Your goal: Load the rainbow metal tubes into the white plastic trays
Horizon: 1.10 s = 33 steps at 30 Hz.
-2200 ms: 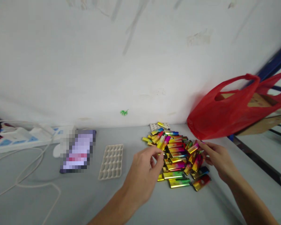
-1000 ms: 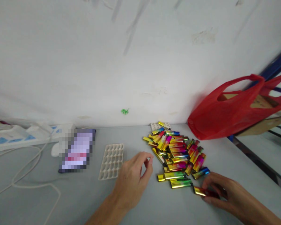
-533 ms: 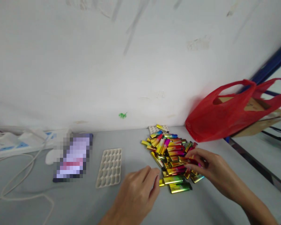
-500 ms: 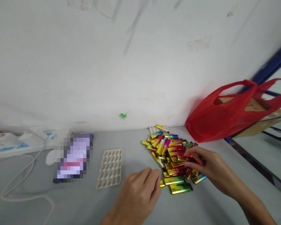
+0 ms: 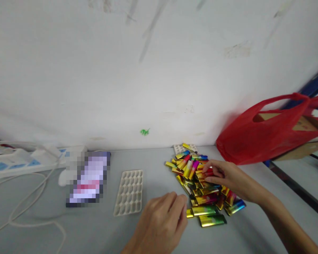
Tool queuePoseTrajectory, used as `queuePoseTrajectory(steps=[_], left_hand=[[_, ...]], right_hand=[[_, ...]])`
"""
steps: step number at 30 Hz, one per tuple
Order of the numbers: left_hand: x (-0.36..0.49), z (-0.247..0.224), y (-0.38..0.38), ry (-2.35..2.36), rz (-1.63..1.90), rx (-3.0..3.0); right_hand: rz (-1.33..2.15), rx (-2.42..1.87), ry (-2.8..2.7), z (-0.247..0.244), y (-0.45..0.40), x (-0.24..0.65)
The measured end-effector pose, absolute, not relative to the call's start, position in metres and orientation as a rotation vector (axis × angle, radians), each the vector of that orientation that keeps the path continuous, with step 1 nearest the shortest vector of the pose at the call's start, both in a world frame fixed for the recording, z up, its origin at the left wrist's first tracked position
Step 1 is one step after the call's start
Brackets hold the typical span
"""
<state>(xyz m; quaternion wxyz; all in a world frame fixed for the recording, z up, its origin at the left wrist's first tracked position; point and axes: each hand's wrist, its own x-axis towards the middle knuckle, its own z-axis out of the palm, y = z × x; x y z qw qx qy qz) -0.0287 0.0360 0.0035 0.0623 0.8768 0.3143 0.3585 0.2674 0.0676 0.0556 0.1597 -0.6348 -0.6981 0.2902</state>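
Observation:
A heap of shiny lighters point(image 5: 187, 168), gold fading into red, green, blue or pink, lies on the grey table. My right hand point(image 5: 225, 176) reaches into it from the right, with thumb and fingertips around a red-and-gold lighter point(image 5: 200, 175) on top. My left hand point(image 5: 161, 218) is curled closed at the heap's near left edge; whatever its fingers hold is hidden. Beside its knuckles lie yellow-green lighters point(image 5: 204, 211). Left of that hand sits a pale tray point(image 5: 129, 192) with rows of oval hollows, no lighters in them.
Against the wall, a second pale tray point(image 5: 178, 149) is partly covered by lighters. A red plastic bag point(image 5: 257, 137) holding cardboard leans at right. On the left are a blurred phone point(image 5: 90, 180), a white power strip point(image 5: 42, 158) and a loose white cable point(image 5: 29, 223).
My right hand has shifted up the heap, away from its right part, uncovering lighters there. The left hand keeps its curled pose. The whole view has shifted slightly.

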Motion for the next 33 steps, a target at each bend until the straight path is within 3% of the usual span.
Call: queuePoseTrajectory(steps=[10, 18, 24, 33], left_hand=[[-0.047, 0.015, 0.045, 1.054, 1.22, 2.694], [-0.101, 0.012, 0.083, 1.474, 1.097, 2.753], [-0.114, -0.012, 0.079, 1.654, 0.976, 2.725], [-0.121, -0.026, 0.072, 1.563, 0.901, 2.579]], right_hand=[[0.757, -1.806, -1.938, 0.068, 0.054, 0.258], [0.657, -1.568, -2.01, 0.069, 0.049, 0.141], [0.398, -1.526, -2.257, 0.05, 0.049, 0.075], [0.016, -1.256, -2.406, -0.006, 0.041, 0.065]])
